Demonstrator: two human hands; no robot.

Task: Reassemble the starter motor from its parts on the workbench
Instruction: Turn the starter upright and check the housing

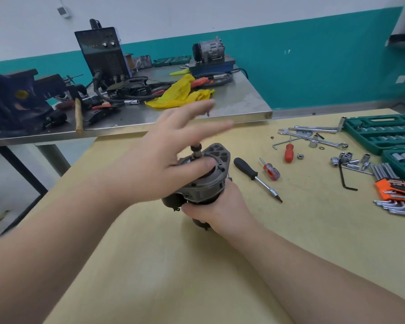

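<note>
Standing upright on the surface (150, 265): starter motor (202, 181), looking heavy, rigid, metal. Right hand (216, 212) gripping its lower body, fingers wrapped; left hand (164, 157) hovering, fingers spread open.

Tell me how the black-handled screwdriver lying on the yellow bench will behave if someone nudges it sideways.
The black-handled screwdriver would probably roll, since its handle looks round and it lies flat on the smooth yellow bench. The thicker handle would likely make it curve instead of travelling straight. It looks stiff, with a straight metal shaft, so it should not bend when lifted.
</note>
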